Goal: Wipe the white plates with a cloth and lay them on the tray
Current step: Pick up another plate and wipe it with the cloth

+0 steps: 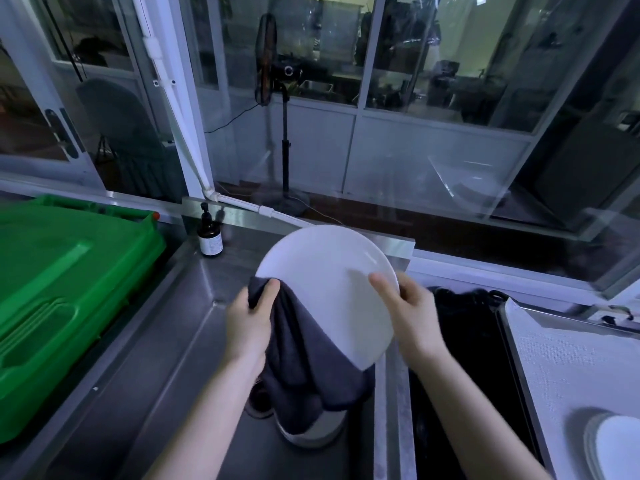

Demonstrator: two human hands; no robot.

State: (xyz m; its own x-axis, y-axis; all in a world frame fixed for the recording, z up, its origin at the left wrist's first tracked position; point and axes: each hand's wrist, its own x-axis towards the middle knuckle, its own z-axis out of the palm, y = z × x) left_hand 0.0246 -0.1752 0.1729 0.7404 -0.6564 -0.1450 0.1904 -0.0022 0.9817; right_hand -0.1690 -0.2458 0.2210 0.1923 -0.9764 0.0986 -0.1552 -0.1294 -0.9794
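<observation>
Two hands of ours hold one white plate up above the steel bench, tilted with its face towards us. Our left hand grips a dark grey cloth, fingers curled round a bunch of it and the thumb pressing it against the plate's lower left rim. The rest of the cloth drapes across the lower part of the plate and hangs down below it. Our right hand clasps the plate's right rim, the thumb lying on the face and the fingers wrapped behind the edge.

Under the hanging cloth, towards the near edge of the bench, we see a stack of plates, partly hidden by the fabric, so we cannot count them. Past the right edge of the bench, beyond a dark gap, lies the tray with a pale lining, and at its near right corner sit the white plates on the tray, cut off by the picture's edge.

At the bench's far edge, left of the raised plate, stands a brown pump bottle. A green crate lies along the bench's left side. Behind the glass stands a pedestal fan.
</observation>
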